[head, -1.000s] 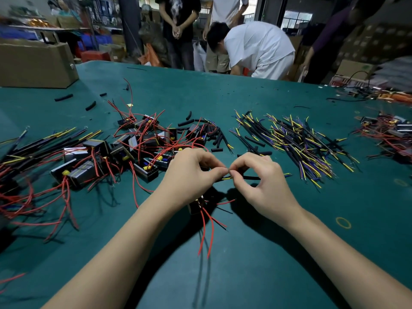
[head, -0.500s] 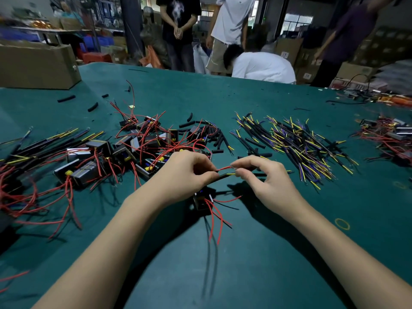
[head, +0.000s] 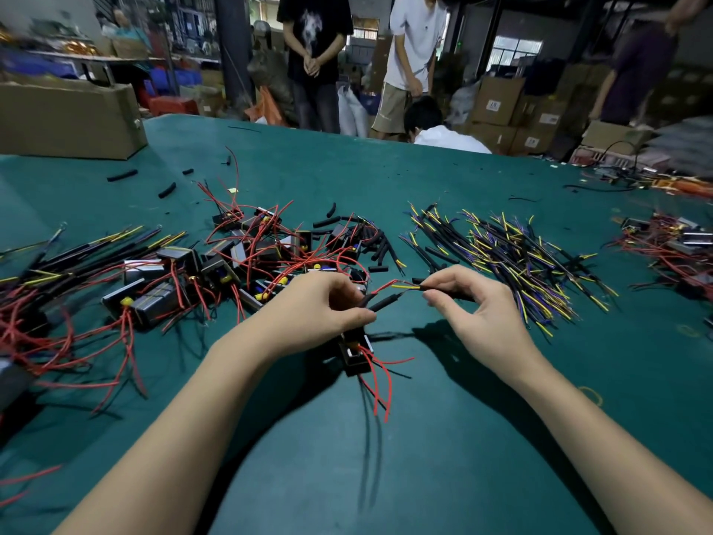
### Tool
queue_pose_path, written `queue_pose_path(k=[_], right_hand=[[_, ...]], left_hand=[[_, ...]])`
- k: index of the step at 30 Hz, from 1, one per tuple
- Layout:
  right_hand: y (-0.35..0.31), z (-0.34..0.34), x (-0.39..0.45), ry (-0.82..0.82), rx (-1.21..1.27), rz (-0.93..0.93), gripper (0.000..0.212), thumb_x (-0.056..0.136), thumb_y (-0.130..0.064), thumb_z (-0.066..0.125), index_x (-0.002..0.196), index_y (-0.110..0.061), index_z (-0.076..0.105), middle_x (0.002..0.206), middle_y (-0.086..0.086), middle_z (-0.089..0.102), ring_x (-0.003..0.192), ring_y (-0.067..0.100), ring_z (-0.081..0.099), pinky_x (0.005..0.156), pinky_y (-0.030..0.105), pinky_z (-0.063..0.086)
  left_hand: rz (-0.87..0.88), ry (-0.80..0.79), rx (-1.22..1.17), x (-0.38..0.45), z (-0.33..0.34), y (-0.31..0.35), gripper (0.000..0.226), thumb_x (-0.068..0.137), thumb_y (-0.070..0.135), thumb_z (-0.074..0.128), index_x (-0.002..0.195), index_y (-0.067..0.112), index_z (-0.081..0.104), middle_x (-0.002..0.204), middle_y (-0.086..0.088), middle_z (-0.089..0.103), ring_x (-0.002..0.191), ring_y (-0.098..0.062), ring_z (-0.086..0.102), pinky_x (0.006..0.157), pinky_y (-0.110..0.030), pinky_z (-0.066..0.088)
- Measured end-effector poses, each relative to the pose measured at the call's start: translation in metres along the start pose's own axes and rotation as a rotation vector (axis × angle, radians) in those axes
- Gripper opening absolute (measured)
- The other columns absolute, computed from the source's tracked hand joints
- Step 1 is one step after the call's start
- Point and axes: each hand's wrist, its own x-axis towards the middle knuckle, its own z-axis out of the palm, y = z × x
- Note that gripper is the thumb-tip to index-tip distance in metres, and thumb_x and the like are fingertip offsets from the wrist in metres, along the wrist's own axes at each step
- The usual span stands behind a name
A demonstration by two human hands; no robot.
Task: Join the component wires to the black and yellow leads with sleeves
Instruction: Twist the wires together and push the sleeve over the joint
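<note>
Near the tabletop's middle, the left hand (head: pixel 320 307) pinches a black sleeve (head: pixel 380 303) and the component's red wire (head: pixel 386 286); the right hand (head: pixel 476 303) pinches a black and yellow lead (head: pixel 409 287), tips aligned, apparently for joining; the component (head: pixel 357 355) hangs below, its other wires free.

Your hands are apart now, no longer fingertip to fingertip. Your left hand (head: pixel 320 307) pinches a black sleeve (head: pixel 380 303) with a red wire (head: pixel 387 285) sticking out; your right hand (head: pixel 468 303) has pulled the black and yellow lead (head: pixel 409 287) away rightward. The component (head: pixel 357 355) now hangs in plain view under your left hand. The bent-over person in white (head: pixel 443 135) has sunk lower behind the table (head: pixel 463 438).
</note>
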Motion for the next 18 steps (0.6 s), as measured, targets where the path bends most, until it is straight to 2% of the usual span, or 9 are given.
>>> queue_pose_path(k=[4, 7, 9, 12, 15, 18], right_hand=[[-0.001, -0.001, 0.0, -0.051, 0.033, -0.016, 0.015, 0.087, -0.007, 0.066, 0.086, -0.022, 0.07, 0.083, -0.007, 0.07, 0.079, 0.011, 0.063, 0.079, 0.018, 0.047], [-0.005, -0.001, 0.0, -0.062, 0.039, -0.05, 0.013, 0.089, -0.01, 0.065, 0.087, -0.022, 0.071, 0.083, -0.008, 0.07, 0.077, 0.013, 0.062, 0.075, 0.021, 0.047], [-0.007, -0.001, 0.001, -0.053, 0.0, -0.1, 0.012, 0.088, -0.009, 0.066, 0.087, -0.019, 0.072, 0.083, -0.005, 0.07, 0.077, 0.016, 0.063, 0.073, 0.025, 0.049], [-0.008, -0.002, 0.002, -0.04, -0.064, -0.157, 0.009, 0.087, -0.01, 0.067, 0.088, -0.016, 0.073, 0.081, 0.001, 0.069, 0.075, 0.023, 0.062, 0.075, 0.038, 0.048], [-0.007, -0.003, 0.002, -0.051, -0.141, -0.186, 0.008, 0.087, -0.012, 0.067, 0.089, -0.016, 0.074, 0.081, 0.0, 0.068, 0.076, 0.021, 0.061, 0.08, 0.051, 0.044], [-0.008, -0.002, 0.0, -0.035, -0.165, -0.217, 0.008, 0.088, -0.015, 0.065, 0.089, -0.017, 0.073, 0.081, -0.004, 0.066, 0.076, 0.015, 0.06, 0.084, 0.049, 0.042]], left_hand=[[0.008, 0.01, 0.033, -0.002, -0.006, 0.0, 0.015, 0.081, 0.036, 0.072, 0.081, 0.021, 0.072, 0.081, -0.002, 0.072, 0.079, -0.016, 0.065, 0.075, -0.024, 0.046], [0.049, 0.119, -0.057, -0.001, -0.001, 0.006, 0.012, 0.081, 0.03, 0.074, 0.087, 0.02, 0.077, 0.08, 0.001, 0.073, 0.073, -0.007, 0.063, 0.067, -0.013, 0.045], [0.118, 0.158, -0.056, -0.001, 0.004, 0.01, 0.016, 0.084, 0.024, 0.072, 0.096, 0.016, 0.077, 0.086, 0.003, 0.073, 0.079, -0.003, 0.062, 0.072, -0.008, 0.042], [0.21, 0.16, -0.006, -0.001, 0.008, 0.014, 0.021, 0.089, 0.02, 0.065, 0.108, 0.019, 0.073, 0.089, -0.002, 0.067, 0.086, -0.012, 0.059, 0.078, -0.016, 0.041], [0.225, 0.125, 0.032, -0.001, 0.008, 0.014, 0.026, 0.094, 0.019, 0.058, 0.117, 0.024, 0.068, 0.091, -0.005, 0.059, 0.09, -0.017, 0.055, 0.084, -0.029, 0.041], [0.23, 0.097, 0.047, -0.001, 0.007, 0.012, 0.029, 0.096, 0.02, 0.054, 0.122, 0.026, 0.064, 0.091, -0.004, 0.055, 0.089, -0.016, 0.053, 0.082, -0.028, 0.04]])
